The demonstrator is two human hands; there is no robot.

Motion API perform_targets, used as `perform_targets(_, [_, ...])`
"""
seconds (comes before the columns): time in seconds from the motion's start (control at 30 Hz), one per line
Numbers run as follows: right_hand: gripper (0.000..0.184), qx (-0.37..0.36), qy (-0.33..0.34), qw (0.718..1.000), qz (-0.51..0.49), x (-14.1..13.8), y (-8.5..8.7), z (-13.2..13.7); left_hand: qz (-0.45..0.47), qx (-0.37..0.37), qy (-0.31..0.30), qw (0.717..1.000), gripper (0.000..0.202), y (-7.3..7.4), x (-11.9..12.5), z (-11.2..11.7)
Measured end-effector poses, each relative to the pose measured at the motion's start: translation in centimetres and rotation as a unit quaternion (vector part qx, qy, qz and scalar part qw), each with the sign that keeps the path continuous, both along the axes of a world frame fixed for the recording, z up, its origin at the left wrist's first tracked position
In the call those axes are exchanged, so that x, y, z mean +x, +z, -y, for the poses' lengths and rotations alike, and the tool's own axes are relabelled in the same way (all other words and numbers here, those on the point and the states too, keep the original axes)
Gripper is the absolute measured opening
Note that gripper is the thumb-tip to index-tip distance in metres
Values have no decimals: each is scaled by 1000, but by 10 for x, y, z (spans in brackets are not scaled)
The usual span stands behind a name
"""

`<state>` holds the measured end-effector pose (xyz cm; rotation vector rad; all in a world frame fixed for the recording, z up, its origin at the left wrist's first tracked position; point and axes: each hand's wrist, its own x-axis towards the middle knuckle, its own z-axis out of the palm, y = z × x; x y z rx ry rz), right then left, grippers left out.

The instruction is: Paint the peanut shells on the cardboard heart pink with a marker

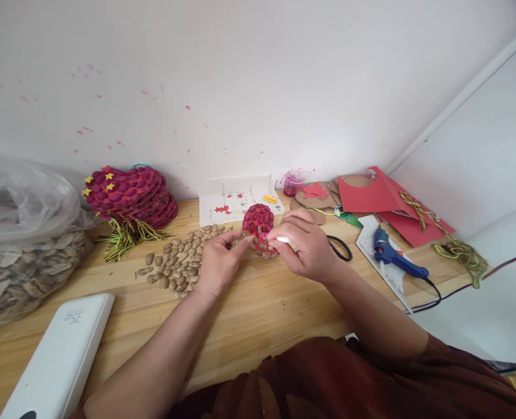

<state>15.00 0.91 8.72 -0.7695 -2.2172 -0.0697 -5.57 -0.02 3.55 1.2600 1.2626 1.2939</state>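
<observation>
Between my hands is a small craft piece [258,219] covered in peanut shells. Its upper part is painted magenta, while the lower shells show bare tan. My left hand [223,255] pinches the piece at its left edge. In my right hand [306,247] is a paintbrush with a white handle [283,239], its magenta-stained tip against the shells at the lower part. Just left of my left hand lies a loose spread of peanut shells [181,263]. Behind the piece, a printed white sheet [209,201] with small star stickers leans toward the wall.
Left: stacked magenta shell pieces [133,195] with green cords, a plastic bag of shells [31,265], a white power bank [68,349]. Right: a paint cup [293,184], cardboard discs [314,199], red paper [366,196], a corded blue glue gun [397,261], a black ring [341,247].
</observation>
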Motion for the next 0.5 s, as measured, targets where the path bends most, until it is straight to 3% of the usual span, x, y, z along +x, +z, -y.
perform_targets(0.5, [8, 6, 15, 1000, 1, 1, 0, -1, 25, -27, 0, 999, 30, 2, 0, 1])
